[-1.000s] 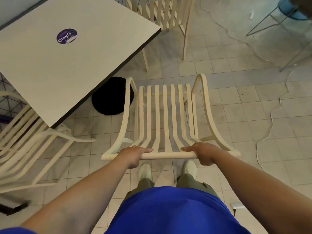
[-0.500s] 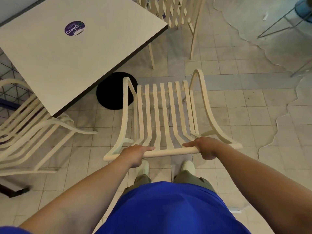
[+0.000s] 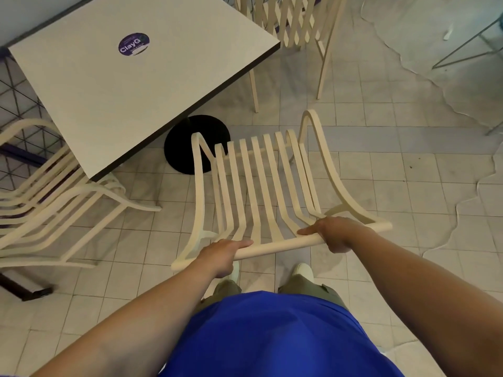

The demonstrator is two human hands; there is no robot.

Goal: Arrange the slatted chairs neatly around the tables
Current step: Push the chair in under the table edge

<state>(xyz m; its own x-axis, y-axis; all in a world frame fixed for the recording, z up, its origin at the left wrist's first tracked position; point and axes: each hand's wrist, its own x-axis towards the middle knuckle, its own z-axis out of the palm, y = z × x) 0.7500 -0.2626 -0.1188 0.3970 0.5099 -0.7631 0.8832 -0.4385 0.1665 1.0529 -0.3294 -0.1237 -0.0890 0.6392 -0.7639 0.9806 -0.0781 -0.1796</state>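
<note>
A cream slatted chair (image 3: 261,186) stands in front of me, its seat pointing away toward the white square table (image 3: 130,85). Both my hands grip the chair's top back rail: my left hand (image 3: 223,254) near the rail's left end, my right hand (image 3: 337,235) toward the right end. The chair's front edge reaches the table's round black base (image 3: 187,148) but stays outside the tabletop. A second slatted chair (image 3: 54,210) sits at the table's left side, partly under the top. A third slatted chair (image 3: 291,25) stands beyond the table's far right corner.
The tabletop carries a round purple sticker (image 3: 134,44). A dark blue wire rack (image 3: 16,104) stands behind the left chair. Thin metal legs of other furniture (image 3: 462,50) show at the upper right. The tiled floor (image 3: 408,172) to the right bears pale wavy stains.
The chair has turned a little with its front swung toward the table base, and the view has shifted so the table lies more to the right.
</note>
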